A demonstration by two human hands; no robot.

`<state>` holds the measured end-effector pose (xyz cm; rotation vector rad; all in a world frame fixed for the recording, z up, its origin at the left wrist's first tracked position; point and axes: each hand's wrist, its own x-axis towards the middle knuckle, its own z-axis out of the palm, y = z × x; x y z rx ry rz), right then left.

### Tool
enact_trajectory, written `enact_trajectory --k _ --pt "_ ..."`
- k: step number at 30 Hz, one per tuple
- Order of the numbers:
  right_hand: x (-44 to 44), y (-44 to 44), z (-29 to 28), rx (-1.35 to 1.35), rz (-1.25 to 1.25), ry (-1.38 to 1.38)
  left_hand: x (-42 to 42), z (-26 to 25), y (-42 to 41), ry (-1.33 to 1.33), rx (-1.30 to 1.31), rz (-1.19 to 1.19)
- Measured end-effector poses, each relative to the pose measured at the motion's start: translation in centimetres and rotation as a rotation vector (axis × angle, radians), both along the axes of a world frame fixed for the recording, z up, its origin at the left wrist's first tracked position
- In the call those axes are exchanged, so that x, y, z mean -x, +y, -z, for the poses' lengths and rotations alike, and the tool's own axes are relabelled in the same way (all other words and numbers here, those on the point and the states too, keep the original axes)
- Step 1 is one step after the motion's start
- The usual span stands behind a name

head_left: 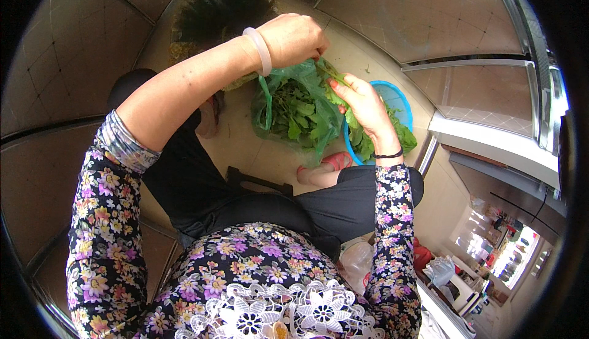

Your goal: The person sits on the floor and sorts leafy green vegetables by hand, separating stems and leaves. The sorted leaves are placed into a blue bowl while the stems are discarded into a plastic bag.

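My left hand (294,40), with a pale bangle at the wrist, is closed at the upper end of a leafy green's stems (338,76). Lower down, my right hand (368,106) grips the same stems between thumb and fingers, and leaves hang below it. Under both hands an open green plastic bag (331,120) lies on the floor, full of leafy greens (301,111). To its right, partly behind my right hand and wrist, a blue plastic basket (402,97) holds more greens (405,134).
A bin-like container (221,14) with a dark inside stands beyond my left forearm. Tiled cabinet fronts (428,12) enclose the far side. A dark low stool (260,182) shows between my legs. A clear plastic bag (356,260) lies by my right side.
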<state>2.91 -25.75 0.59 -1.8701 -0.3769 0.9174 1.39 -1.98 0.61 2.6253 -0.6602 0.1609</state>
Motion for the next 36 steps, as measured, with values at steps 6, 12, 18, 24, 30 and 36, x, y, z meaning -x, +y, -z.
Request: enact_trajectory --k 6,12,18,24,30,36 --pt "-0.3 -0.2 -0.6 -0.072 0.020 0.028 -0.3 -0.1 0.5 -0.035 0.044 -0.046" --pt "-0.6 -0.5 -0.7 -0.132 0.037 0.076 -0.7 -0.4 1.1 -0.027 0.042 -0.048" --pt "-0.6 -0.7 -0.7 -0.157 0.083 0.111 -1.0 -0.1 1.7 -0.088 0.055 -0.103" --pt "-0.6 -0.6 -0.4 -0.254 0.028 0.162 -1.2 -0.2 1.4 0.160 0.651 -0.393" --pt "-2.1 -3.1 -0.6 -0.646 0.151 0.430 -2.3 -3.7 4.5 0.202 0.852 -0.583" --pt "-4.2 -5.1 -1.4 -0.765 0.346 0.440 -1.1 -3.9 7.0 -0.022 -0.112 -0.684"
